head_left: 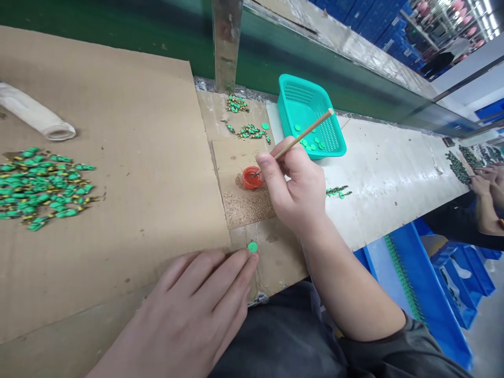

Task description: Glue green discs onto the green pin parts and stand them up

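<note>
My right hand (297, 184) is closed around a thin wooden stick (309, 132), whose lower tip is in a small red cap (251, 177) on the cardboard. Below the cap lies a patch of small brown grains (248, 207). My left hand (200, 304) rests near the front edge, its fingertips pressed together at a green disc (252, 246). Whether the fingers grip the disc or only touch it is hard to tell. Behind my right hand stands a turquoise basket (340, 142) with several green discs inside.
Green and yellow pieces (43, 184) are heaped at the left near a rolled white tube (37, 113). Smaller piles (237, 104) lie behind the cap. More green pieces (337, 192) are right of my hand. Blue trays (429, 299) and another person's hands (486, 184) are at the right.
</note>
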Motion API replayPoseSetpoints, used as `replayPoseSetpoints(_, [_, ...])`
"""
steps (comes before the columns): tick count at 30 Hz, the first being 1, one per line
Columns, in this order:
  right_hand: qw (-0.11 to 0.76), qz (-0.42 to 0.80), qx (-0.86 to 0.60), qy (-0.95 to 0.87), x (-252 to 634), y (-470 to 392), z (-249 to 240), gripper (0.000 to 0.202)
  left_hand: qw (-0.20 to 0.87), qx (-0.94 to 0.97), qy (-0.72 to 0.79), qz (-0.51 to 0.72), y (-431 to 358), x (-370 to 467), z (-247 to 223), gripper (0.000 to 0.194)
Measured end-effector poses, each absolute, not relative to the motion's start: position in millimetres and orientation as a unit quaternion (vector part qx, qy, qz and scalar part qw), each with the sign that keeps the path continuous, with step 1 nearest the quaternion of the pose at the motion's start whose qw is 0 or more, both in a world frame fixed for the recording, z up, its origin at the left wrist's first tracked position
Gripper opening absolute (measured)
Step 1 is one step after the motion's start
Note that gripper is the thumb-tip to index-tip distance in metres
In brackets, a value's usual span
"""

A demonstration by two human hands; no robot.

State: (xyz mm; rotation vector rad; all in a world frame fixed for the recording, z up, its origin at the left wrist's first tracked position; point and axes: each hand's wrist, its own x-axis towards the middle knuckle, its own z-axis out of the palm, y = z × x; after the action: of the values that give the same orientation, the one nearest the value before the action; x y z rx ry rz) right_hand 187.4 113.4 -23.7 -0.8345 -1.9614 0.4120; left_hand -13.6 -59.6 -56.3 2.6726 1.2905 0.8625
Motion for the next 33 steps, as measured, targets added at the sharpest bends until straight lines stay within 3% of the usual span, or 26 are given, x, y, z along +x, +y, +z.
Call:
replayPoseSetpoints(16, [0.497,0.113,-0.347,-0.787,190,96,-16,0.028,0.005,0.873,0.403,0.277,-54,-14,-51,0.032])
replayPoseSetpoints(23, [0.522,0.201,-0.327,-0.762,211,26,-27,0.013,0.01,0.872,0.403,0.278,-54,-15,-52,0.035])
replayPoseSetpoints(33, [0.49,0.209,-0.309,-0.788,215,7,-47,0.018,0.034,0.872,0.407,0.27,-55,-13,-50,0.034])
